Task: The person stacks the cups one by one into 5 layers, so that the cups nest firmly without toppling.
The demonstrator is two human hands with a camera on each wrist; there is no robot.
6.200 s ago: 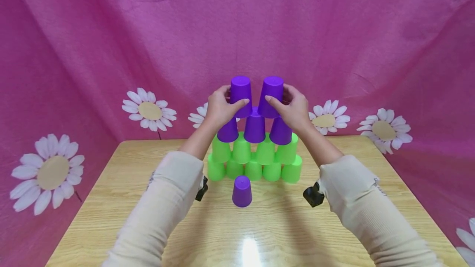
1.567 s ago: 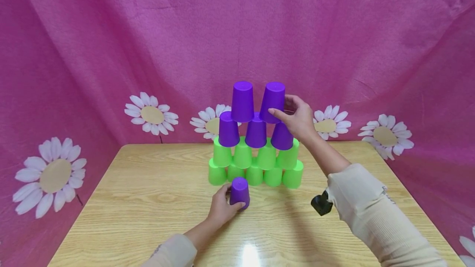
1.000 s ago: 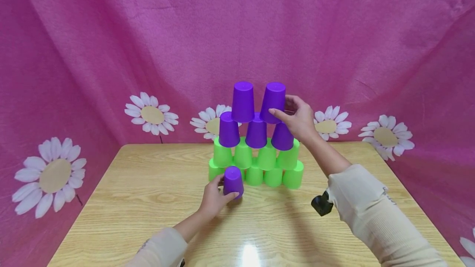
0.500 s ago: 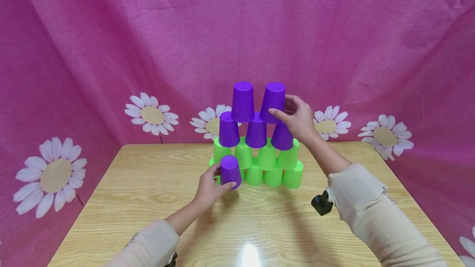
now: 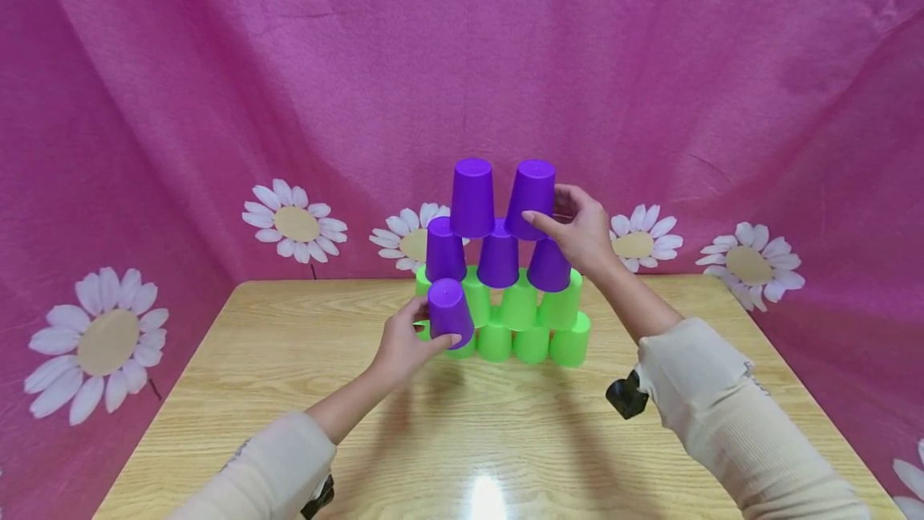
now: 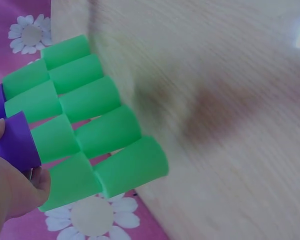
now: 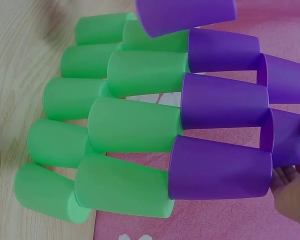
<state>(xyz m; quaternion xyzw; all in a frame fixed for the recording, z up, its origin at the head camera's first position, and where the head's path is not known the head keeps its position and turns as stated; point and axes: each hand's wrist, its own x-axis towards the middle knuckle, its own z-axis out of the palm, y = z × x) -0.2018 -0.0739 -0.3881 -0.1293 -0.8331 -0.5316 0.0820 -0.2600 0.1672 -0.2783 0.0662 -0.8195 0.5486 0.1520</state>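
Note:
My left hand (image 5: 404,347) grips an upside-down purple cup (image 5: 449,311), fingers and thumb on its sides, held off the table before the left part of a cup pyramid. That same purple cup (image 6: 21,142) shows in the left wrist view, slightly tilted. With thumb and fingers, my right hand (image 5: 583,231) holds the top-right purple cup (image 5: 532,191), which stands on the tier below. Beside it stands another purple cup (image 5: 472,199). Beneath are three purple cups (image 5: 498,259), then two tiers of green cups (image 5: 520,303), all upside down. The held cup hides some green ones.
The pyramid stands toward the back of a wooden table (image 5: 289,343). A pink cloth (image 5: 462,62) with white daisies (image 5: 296,223) hangs behind and at both sides. Black wrist devices (image 5: 626,396) sit under the cuffs.
Earlier both hands held the two top purple cups. My left hand let go, took the lone purple cup from the table and raised it, forward and slightly left. My right hand stays in place.

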